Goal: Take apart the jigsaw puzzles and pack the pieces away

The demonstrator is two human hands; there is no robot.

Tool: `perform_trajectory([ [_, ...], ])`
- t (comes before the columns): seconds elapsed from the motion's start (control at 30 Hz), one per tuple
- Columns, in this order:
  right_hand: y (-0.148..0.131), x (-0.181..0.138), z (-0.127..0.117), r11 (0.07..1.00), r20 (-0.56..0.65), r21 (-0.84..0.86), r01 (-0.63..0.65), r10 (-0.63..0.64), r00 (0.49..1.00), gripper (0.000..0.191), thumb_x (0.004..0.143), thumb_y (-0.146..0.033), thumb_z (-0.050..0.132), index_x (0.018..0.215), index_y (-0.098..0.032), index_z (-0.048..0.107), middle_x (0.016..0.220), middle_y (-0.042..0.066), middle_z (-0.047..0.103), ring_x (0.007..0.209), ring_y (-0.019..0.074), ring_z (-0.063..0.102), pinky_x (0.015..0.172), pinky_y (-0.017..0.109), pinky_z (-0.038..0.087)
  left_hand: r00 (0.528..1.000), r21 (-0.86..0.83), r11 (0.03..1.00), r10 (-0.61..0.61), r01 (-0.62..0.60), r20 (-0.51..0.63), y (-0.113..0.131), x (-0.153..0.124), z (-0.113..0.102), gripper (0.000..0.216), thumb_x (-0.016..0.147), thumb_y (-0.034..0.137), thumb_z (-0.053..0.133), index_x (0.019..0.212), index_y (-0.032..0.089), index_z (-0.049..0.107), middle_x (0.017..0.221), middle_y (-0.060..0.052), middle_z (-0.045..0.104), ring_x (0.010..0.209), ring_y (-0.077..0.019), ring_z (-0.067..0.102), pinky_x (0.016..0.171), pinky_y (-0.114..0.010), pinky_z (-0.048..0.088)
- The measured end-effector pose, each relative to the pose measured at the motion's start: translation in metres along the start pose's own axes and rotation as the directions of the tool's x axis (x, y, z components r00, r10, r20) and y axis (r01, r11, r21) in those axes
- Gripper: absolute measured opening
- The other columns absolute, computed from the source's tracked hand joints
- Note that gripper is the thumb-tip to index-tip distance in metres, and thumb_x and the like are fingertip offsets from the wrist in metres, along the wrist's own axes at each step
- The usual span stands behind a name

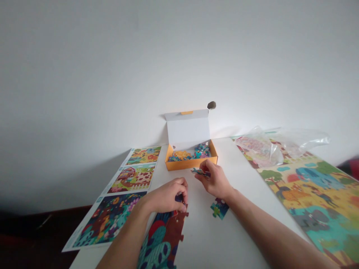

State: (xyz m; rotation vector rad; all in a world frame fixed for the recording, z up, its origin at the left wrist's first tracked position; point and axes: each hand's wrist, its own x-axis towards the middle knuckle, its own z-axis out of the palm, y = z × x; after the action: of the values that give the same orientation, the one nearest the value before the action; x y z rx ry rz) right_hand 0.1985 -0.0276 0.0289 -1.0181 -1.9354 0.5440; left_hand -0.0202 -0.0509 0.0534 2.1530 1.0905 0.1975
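Observation:
My left hand [167, 195] is curled, its fingertips pressing a dark puzzle piece against the top edge of a partly built puzzle section [164, 239] with red, teal and brown shapes. My right hand [213, 180] pinches a small blue puzzle piece [201, 172] just in front of an open orange box [190, 163] holding several loose pieces. A loose teal and green piece [219, 208] lies on the white table [202, 239] beside my right forearm.
A reference sheet [123, 194] with three pictures lies at the left table edge. A finished colourful puzzle [314, 194] covers the right side, with a crumpled clear plastic bag [280, 144] on its far end. A white wall stands behind the box's raised lid [187, 129].

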Motion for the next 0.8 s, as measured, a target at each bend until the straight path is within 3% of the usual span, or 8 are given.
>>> perform_trajectory([
  [0.1,-0.008,-0.005,0.002,0.964,0.142,0.267,0.004,-0.043,0.989,0.024,0.078,-0.034,0.067,0.084,-0.020,0.049,0.072,-0.002,0.055,0.061,0.0106,0.047,0.057,0.021,0.038,1.000,0.001,1.000,0.003,-0.003,-0.025,-0.003,0.002,0.001,0.010,0.067,0.024,0.070,0.076,0.020,0.067,0.098,-0.001,0.055,0.086,-0.0159,0.056,0.079,-0.026,0.045],
  [0.2,-0.015,-0.012,0.009,0.913,0.352,0.407,0.026,-0.183,0.918,0.025,0.075,-0.035,0.072,0.086,-0.018,0.057,0.077,-0.001,0.061,0.064,0.0106,0.052,0.059,0.020,0.040,0.997,-0.015,0.998,0.059,-0.060,-0.042,-0.007,0.004,0.002,0.008,0.071,0.021,0.065,0.078,0.018,0.065,0.095,-0.002,0.057,0.083,-0.0155,0.056,0.075,-0.025,0.044],
  [0.33,-0.020,-0.018,0.016,0.928,0.557,0.348,0.130,-0.317,0.768,0.021,0.078,-0.032,0.070,0.093,-0.019,0.064,0.083,0.002,0.065,0.071,0.0123,0.058,0.066,0.021,0.042,0.992,-0.039,0.997,0.068,-0.073,-0.110,-0.015,0.008,0.004,0.009,0.071,0.015,0.062,0.079,0.017,0.060,0.086,-0.001,0.056,0.076,-0.0139,0.054,0.065,-0.023,0.042],
  [0.43,-0.021,-0.017,0.015,0.953,0.639,0.196,0.232,-0.304,0.707,0.021,0.079,-0.032,0.067,0.095,-0.020,0.063,0.085,0.002,0.065,0.074,0.0141,0.058,0.066,0.022,0.042,0.980,0.023,0.997,0.073,-0.070,-0.183,-0.017,0.011,0.005,0.009,0.072,0.015,0.062,0.080,0.018,0.060,0.086,-0.001,0.057,0.076,-0.0142,0.054,0.066,-0.023,0.042],
  [0.63,-0.024,-0.007,0.000,0.921,0.629,-0.088,0.378,-0.243,0.738,0.017,0.080,-0.035,0.062,0.088,-0.020,0.063,0.080,0.003,0.058,0.071,0.0154,0.053,0.062,0.024,0.036,0.908,0.114,0.994,0.049,-0.002,-0.416,-0.022,0.017,0.004,0.009,0.085,0.024,0.055,0.088,0.019,0.063,0.090,-0.003,0.061,0.082,-0.0165,0.058,0.074,-0.028,0.044],
  [0.73,-0.020,-0.001,-0.007,0.902,0.581,-0.224,0.368,-0.179,0.794,0.014,0.079,-0.033,0.061,0.083,-0.019,0.063,0.077,0.005,0.057,0.072,0.0173,0.054,0.064,0.026,0.036,0.870,0.128,0.991,0.039,0.028,-0.491,-0.025,0.018,0.003,0.018,0.090,0.026,0.049,0.096,0.020,0.065,0.096,-0.005,0.063,0.088,-0.0179,0.060,0.080,-0.030,0.046],
  [0.8,-0.015,0.003,-0.010,0.890,0.525,-0.322,0.324,-0.117,0.843,0.013,0.080,-0.031,0.060,0.082,-0.019,0.063,0.076,0.006,0.057,0.075,0.0192,0.054,0.066,0.028,0.036,0.876,0.150,0.988,0.054,0.021,-0.480,-0.026,0.017,0.003,0.021,0.089,0.026,0.051,0.102,0.021,0.066,0.101,-0.006,0.063,0.095,-0.0192,0.059,0.087,-0.031,0.045],
])
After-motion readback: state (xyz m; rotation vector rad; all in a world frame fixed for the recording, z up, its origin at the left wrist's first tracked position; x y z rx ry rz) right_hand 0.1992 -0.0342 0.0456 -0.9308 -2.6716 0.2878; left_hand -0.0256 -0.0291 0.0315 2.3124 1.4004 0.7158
